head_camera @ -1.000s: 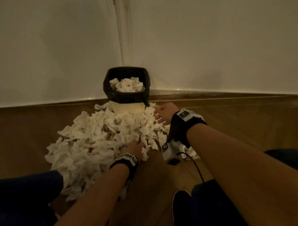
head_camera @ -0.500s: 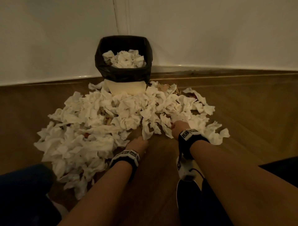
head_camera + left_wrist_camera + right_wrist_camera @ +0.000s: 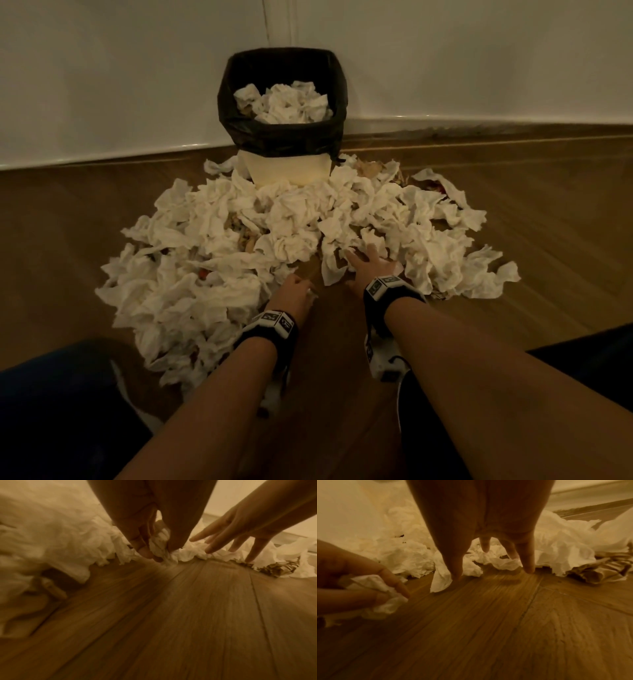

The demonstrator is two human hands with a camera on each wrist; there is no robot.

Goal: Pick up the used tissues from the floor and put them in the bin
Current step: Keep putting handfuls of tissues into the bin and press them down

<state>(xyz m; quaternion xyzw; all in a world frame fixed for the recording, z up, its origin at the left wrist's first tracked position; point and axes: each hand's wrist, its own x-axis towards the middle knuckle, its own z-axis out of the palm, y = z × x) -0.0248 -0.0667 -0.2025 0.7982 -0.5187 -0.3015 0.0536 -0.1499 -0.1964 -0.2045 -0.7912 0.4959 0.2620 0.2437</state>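
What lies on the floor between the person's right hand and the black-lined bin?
Only crumpled white tissues lie between the right hand and bin, per the head view.

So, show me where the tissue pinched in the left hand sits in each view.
Head: the pinched tissue is a small white scrap at the left hand's fingertips, centre.
Left wrist: upper centre, between thumb and fingers.
Right wrist: left edge, in that hand's grip.
Shared landmark: the right hand, spread open on the pile edge beside it.
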